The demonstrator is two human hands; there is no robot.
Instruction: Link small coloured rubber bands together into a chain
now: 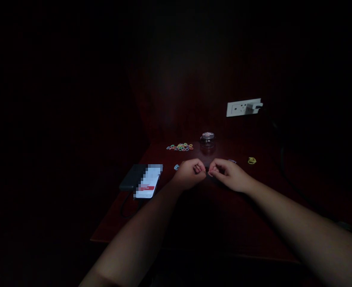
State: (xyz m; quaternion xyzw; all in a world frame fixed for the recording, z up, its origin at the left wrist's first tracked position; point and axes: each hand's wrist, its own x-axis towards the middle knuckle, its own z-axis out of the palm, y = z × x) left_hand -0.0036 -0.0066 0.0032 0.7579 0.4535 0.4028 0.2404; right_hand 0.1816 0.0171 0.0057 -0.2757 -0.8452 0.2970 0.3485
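Note:
My left hand (190, 172) and my right hand (230, 174) meet fingertip to fingertip above the dark red table (214, 223). Both are pinched closed. A small pinkish band (210, 173) shows at the fingertips of my right hand; what my left fingertips grip is too small and dark to make out. Light blue bands (176, 167) lie just beyond my left hand. Past my right hand is a purple band (232, 161), partly hidden by it. Yellow bands (252, 160) lie in a small heap farther right.
Several coloured bands (181, 147) are spread near the table's back edge, beside a clear round container (207, 140). A lit phone (148, 183) overlaps a dark box-shaped object (132, 177) at left, with a cable below. A wall socket (238, 108) holds a plug.

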